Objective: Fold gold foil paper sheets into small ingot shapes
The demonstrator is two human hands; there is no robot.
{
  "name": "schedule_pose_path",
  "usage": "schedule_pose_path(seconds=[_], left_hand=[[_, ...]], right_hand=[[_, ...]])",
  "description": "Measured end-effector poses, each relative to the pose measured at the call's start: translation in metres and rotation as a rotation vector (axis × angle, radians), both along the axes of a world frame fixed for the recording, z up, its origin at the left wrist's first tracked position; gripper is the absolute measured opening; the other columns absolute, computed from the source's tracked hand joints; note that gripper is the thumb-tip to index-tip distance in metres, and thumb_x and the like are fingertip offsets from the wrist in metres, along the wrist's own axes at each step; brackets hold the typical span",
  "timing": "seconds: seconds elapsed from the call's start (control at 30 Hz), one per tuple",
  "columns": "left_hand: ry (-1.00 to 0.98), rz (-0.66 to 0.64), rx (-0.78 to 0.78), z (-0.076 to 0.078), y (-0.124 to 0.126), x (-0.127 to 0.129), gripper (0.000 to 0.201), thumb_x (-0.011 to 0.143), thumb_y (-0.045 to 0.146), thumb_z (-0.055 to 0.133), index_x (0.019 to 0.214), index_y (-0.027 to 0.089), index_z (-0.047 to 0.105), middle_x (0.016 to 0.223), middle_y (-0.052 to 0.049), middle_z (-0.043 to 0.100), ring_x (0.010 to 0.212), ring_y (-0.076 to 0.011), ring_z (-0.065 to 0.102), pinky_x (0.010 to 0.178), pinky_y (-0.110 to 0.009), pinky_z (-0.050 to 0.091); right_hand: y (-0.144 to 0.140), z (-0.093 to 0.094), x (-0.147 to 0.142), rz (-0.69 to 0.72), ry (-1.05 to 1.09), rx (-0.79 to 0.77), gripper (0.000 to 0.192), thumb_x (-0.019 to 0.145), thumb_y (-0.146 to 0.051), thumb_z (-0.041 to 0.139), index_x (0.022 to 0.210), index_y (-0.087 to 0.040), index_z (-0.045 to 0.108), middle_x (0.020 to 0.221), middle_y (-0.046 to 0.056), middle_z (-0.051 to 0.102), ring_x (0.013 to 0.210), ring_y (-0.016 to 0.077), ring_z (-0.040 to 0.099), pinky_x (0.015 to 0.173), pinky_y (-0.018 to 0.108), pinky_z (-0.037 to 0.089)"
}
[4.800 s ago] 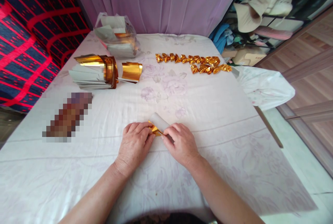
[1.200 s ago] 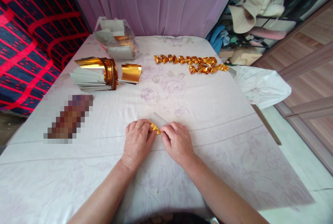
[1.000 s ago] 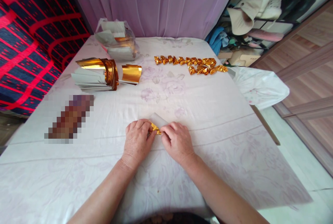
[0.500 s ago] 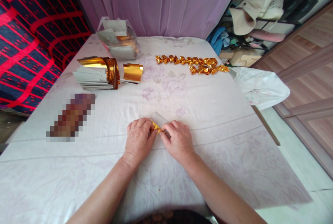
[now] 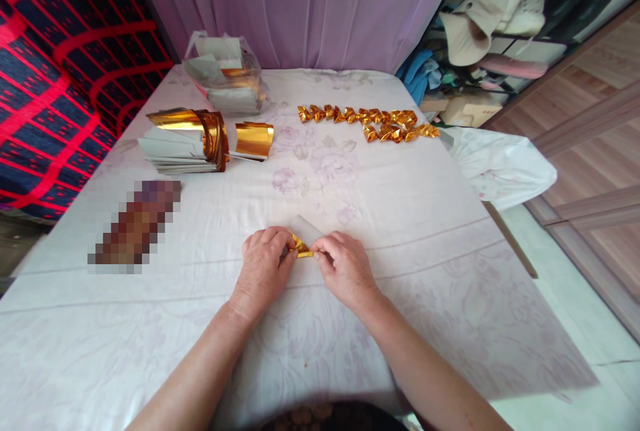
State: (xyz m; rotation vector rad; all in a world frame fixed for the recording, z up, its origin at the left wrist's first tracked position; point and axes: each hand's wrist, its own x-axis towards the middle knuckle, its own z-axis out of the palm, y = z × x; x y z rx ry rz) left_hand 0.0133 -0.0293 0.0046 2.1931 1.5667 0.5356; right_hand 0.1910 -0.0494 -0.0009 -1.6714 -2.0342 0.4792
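Observation:
Between my hands, close to the front of the table, lies a sheet of gold foil paper (image 5: pixel 303 254), partly rolled, its grey back showing on the far side. My left hand (image 5: pixel 266 261) pinches its left end with thumb and fingers. At the right end, my right hand (image 5: pixel 346 264) grips the paper in the same way. Beyond them sits a stack of gold foil paper sheets (image 5: pixel 215 141), bent over, with a smaller gold sheet (image 5: pixel 254 140) beside it. Folded gold foil pieces (image 5: pixel 350 115) stand in rows at the back right.
A clear plastic bag (image 5: pixel 225 77) of more sheets stands at the back left. A pixelated patch (image 5: pixel 137 224) covers something on the left. The table has a pale flowered cloth (image 5: pixel 320 344). A white plastic bag (image 5: pixel 505 167) is off the right edge, near a cluttered shelf (image 5: pixel 500 74).
My hands have drawn slightly apart along the paper, and more of the gold roll shows between them. The other things on the table stay where they were.

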Motion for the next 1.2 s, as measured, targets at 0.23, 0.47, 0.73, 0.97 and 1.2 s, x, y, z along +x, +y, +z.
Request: schedule_pose_path(seconds=[0.23,0.47,0.73,0.97,1.2], left_hand=[[-0.031,-0.009,-0.016,0.002,0.001,-0.002,0.005,0.084,0.019,0.056,0.086,0.023,0.059,0.105,-0.004,0.067,0.098,-0.0238,0.058,0.088,-0.041,0.04],[-0.039,-0.018,-0.025,0.002,0.001,-0.003,0.008,0.084,0.017,0.054,0.087,0.023,0.057,0.104,-0.003,0.066,0.098,-0.0238,0.058,0.088,-0.041,0.04],[-0.034,-0.014,-0.019,0.002,0.002,-0.002,0.006,0.083,0.018,0.057,0.087,0.023,0.058,0.102,-0.003,0.067,0.097,-0.024,0.059,0.089,-0.041,0.041],[-0.039,-0.038,-0.065,0.007,0.004,-0.004,0.012,0.08,0.014,0.056,0.087,0.023,0.057,0.102,-0.002,0.067,0.098,-0.0232,0.059,0.088,-0.04,0.041],[-0.067,-0.048,-0.092,0.007,0.004,-0.006,0.017,0.077,0.012,0.053,0.089,0.024,0.056,0.105,-0.003,0.067,0.099,-0.0239,0.059,0.089,-0.042,0.041]], right_hand=[[-0.001,-0.001,0.001,0.007,-0.024,0.012,0.021,0.08,-0.006,0.054,0.088,-0.022,0.065,0.085,0.002,0.066,0.081,0.0178,0.059,0.072,0.029,0.037],[-0.004,-0.001,-0.002,-0.022,-0.078,0.041,0.021,0.078,-0.007,0.052,0.088,-0.021,0.064,0.084,0.002,0.065,0.083,0.0188,0.059,0.072,0.031,0.037],[-0.005,0.003,-0.016,-0.125,-0.144,0.082,0.014,0.084,-0.034,0.066,0.082,-0.021,0.062,0.081,0.003,0.063,0.081,0.0207,0.057,0.071,0.032,0.034],[-0.004,0.002,-0.012,-0.108,-0.079,0.044,0.007,0.083,-0.024,0.067,0.085,-0.022,0.06,0.086,0.001,0.065,0.086,0.0189,0.059,0.073,0.031,0.034],[-0.004,0.002,-0.007,-0.061,-0.032,0.022,0.011,0.083,-0.013,0.061,0.086,-0.023,0.063,0.083,-0.001,0.065,0.084,0.0172,0.059,0.072,0.03,0.035]])
